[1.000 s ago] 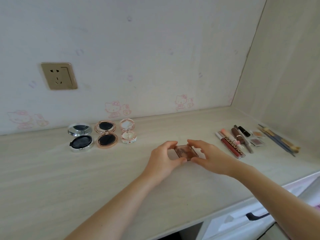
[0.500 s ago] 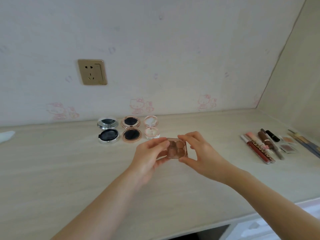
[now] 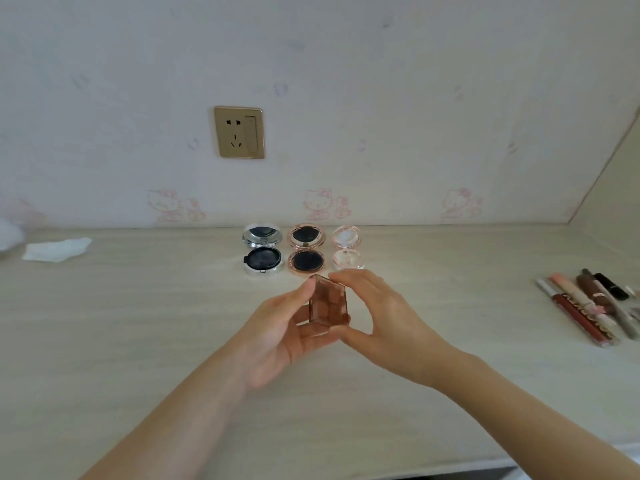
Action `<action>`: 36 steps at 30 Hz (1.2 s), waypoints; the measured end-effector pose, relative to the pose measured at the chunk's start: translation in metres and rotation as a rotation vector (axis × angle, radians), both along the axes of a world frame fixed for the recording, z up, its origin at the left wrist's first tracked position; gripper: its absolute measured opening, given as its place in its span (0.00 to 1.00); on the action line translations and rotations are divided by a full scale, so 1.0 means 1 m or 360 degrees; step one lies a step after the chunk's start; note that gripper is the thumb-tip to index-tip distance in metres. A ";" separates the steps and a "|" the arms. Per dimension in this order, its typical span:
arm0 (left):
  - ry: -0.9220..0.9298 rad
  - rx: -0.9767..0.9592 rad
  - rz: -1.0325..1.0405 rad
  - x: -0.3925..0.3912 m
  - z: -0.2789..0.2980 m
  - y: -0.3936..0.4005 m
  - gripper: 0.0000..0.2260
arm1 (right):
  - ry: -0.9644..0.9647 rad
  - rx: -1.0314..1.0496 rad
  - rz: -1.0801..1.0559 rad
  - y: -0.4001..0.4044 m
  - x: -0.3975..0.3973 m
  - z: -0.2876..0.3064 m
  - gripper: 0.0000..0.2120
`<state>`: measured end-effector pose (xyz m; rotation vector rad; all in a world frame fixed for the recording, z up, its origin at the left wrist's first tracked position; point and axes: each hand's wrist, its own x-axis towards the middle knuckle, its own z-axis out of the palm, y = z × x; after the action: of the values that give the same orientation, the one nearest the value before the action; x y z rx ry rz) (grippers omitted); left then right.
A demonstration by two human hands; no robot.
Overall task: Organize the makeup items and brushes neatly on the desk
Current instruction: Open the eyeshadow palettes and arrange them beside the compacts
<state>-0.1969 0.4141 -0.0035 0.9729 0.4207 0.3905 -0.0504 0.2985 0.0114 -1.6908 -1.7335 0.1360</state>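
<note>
At the far left of the desk (image 3: 104, 341) we see a crumpled white tissue (image 3: 57, 249) lying near the wall. Above the desk, a gold wall socket (image 3: 239, 132) is set into the wallpaper.

Against the back edge we find three open round compacts in a row: a silver compact (image 3: 261, 251), a rose-gold compact (image 3: 307, 250) just beside it, and a smaller pink compact (image 3: 347, 250) at the right end. Each lies with its lid folded back toward the wall.

In front of this row we hold a small brown palette (image 3: 328, 303) with both hands, raised off the desk and tilted upright. Our left hand (image 3: 277, 337) grips it from the left, thumb at its upper corner and curled fingers under its lower edge. Our right hand (image 3: 377, 317) pinches it from the right, one finger on the top edge and the thumb at the bottom. Its clear lid faces us; we cannot tell whether the lid is latched.

At the far right, well apart from the hands, a group of lip glosses and pencils (image 3: 585, 306) lies side by side, partly cut off by the frame edge.
</note>
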 end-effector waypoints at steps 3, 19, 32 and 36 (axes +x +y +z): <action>0.0087 0.0139 0.0066 -0.009 0.000 0.000 0.23 | -0.0077 0.0022 0.0029 0.007 -0.016 0.005 0.32; -0.0022 -0.0056 0.0132 -0.040 -0.008 0.010 0.21 | 0.0660 -0.0132 0.0194 0.024 -0.030 0.005 0.29; -0.0233 -0.0205 0.0335 -0.044 -0.012 0.016 0.17 | 0.0794 0.0007 -0.0064 0.030 -0.029 0.002 0.23; -0.0257 -0.0174 0.0351 -0.044 -0.013 0.016 0.18 | 0.1250 -0.0083 -0.0144 0.039 -0.027 0.000 0.20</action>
<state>-0.2410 0.4302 -0.0170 0.7844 0.3993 0.6346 -0.0773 0.3371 0.0109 -1.4596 -1.0665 0.7054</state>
